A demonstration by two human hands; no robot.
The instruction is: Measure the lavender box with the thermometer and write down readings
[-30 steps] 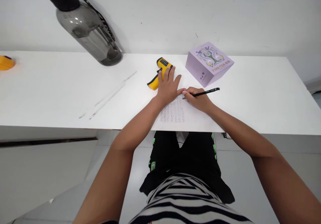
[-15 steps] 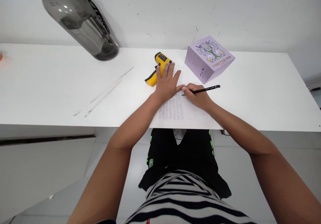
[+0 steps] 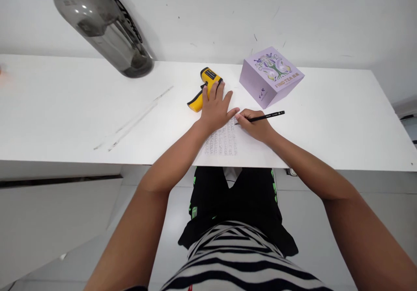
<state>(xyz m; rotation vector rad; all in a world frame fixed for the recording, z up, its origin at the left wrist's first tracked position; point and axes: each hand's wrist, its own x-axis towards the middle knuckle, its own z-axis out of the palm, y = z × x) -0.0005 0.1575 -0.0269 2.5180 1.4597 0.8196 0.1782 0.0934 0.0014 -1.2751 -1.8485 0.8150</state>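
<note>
Black pencil (image 3: pixel 267 116) pinched in grip of right hand (image 3: pixel 258 127), tip at handwritten paper (image 3: pixel 224 144) on white table (image 3: pixel 342 121). Left hand (image 3: pixel 215 112) spread on paper, fingers touching yellow gun-shaped device (image 3: pixel 196 104). Purple box (image 3: pixel 272 78) beyond right hand.

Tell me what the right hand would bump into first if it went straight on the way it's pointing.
The right hand would probably meet the left hand, around its thumb; whether any gap separates them is unclear.

Orange object (image 3: pixel 0 70) at far left now nearly out of view.
</note>
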